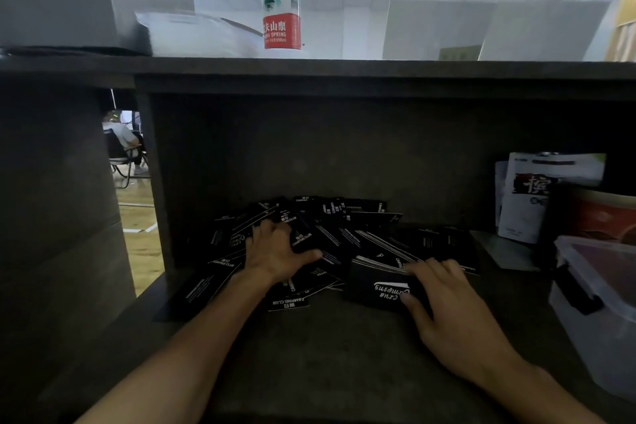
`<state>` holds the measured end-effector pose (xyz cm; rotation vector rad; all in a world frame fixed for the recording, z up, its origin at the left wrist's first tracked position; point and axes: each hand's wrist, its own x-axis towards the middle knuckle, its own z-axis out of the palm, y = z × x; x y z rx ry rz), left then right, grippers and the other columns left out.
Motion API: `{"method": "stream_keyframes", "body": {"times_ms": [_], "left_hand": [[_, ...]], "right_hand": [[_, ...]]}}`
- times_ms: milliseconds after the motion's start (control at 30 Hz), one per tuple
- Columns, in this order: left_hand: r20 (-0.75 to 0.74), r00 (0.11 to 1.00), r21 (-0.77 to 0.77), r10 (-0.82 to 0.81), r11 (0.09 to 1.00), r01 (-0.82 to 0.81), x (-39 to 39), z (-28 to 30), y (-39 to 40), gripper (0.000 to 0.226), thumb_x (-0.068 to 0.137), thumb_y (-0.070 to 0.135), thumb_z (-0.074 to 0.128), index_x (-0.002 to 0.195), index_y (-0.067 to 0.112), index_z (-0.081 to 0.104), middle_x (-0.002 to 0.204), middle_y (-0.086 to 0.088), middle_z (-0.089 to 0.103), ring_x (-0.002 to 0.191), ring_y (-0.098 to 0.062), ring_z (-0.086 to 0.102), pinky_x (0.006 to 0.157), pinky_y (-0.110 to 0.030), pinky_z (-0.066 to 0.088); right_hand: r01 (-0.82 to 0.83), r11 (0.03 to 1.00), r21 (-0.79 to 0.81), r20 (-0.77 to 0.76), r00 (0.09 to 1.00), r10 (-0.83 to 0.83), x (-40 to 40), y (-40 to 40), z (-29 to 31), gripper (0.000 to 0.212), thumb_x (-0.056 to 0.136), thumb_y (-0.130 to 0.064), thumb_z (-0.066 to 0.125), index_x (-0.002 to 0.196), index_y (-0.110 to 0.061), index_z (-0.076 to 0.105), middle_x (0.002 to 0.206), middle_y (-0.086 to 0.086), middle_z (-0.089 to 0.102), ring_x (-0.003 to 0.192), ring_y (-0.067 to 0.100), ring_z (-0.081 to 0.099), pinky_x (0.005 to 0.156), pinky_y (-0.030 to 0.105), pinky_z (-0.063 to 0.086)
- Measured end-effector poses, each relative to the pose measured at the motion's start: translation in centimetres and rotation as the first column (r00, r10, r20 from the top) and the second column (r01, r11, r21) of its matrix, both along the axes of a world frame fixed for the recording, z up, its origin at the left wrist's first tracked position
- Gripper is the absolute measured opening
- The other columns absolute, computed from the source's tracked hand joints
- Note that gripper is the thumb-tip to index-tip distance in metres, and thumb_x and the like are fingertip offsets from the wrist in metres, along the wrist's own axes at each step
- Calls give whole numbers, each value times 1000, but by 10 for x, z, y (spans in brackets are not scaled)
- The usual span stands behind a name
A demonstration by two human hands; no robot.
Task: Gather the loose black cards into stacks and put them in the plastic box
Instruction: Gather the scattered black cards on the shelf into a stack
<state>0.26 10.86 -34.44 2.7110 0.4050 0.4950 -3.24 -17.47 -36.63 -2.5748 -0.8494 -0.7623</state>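
Midway through gathering: loose black cards (330,234) strewn across dark counter (309,354), plastic box (592,317) waiting at right edge.

Largest first: counter recess, then box with lid seemingly on, then card heap at the back. Left hand (275,251) spread flat on the heap, fingers extended, pressing. Right hand (444,303) clamped on a partial stack (382,286), thumb at near edge, fingers over far edge. Best done by raking cards inward, squaring edges against the counter, keeping the stack pinched firmly against fanning.
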Motion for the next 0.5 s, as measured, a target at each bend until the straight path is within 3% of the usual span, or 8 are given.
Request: {"method": "stream_keyframes", "body": {"times_ms": [133,200,267,333,433,500], "left_hand": [[-11,999,-97,44,994,-45,2,2,5,62,72,61,75,116,19,63,136,-9,46,130,-29,40,110,-42,34],[-7,999,-228,46,973,-46,1,1,9,60,72,50,81,116,13,61,130,-9,54,122,-27,50,104,-39,42],[75,996,-416,52,909,-16,-2,0,12,61,75,31,84,123,8,53,122,-7,59,108,-22,57,90,-30,47],[279,958,-516,63,851,94,-11,7,7,54,80,17,80,123,8,49,114,-3,60,97,-14,58,75,-19,44],[629,777,-407,-20,844,351,-35,16,-20,22,86,14,72,102,20,58,89,12,63,78,2,59,68,-13,42],[650,712,-157,-266,870,468,-50,13,-48,18,87,17,71,88,24,55,79,12,58,70,2,55,63,-10,40]], "right_hand": [[10,1000,8,2,1000,-10,0,-1,-1,41,97,-39,54,136,-29,46,121,-15,49,108,-5,28,89,11,30],[30,999,14,-1,1000,-30,0,-1,-2,41,97,-39,55,136,-28,47,121,-13,51,108,-2,32,89,13,34],[53,998,38,-12,999,-53,0,0,-2,41,97,-39,55,135,-27,47,121,-12,52,108,1,36,87,15,38],[93,994,61,-27,995,-91,0,-1,0,40,96,-38,55,134,-28,48,119,-11,53,106,1,37,85,16,40],[194,975,105,-56,980,-189,1,-5,2,40,96,-35,56,134,-26,48,117,-9,53,107,5,40,81,17,37],[237,963,128,-72,971,-229,3,-7,2,41,96,-35,57,135,-25,49,118,-8,54,108,7,40,81,18,37]]}}
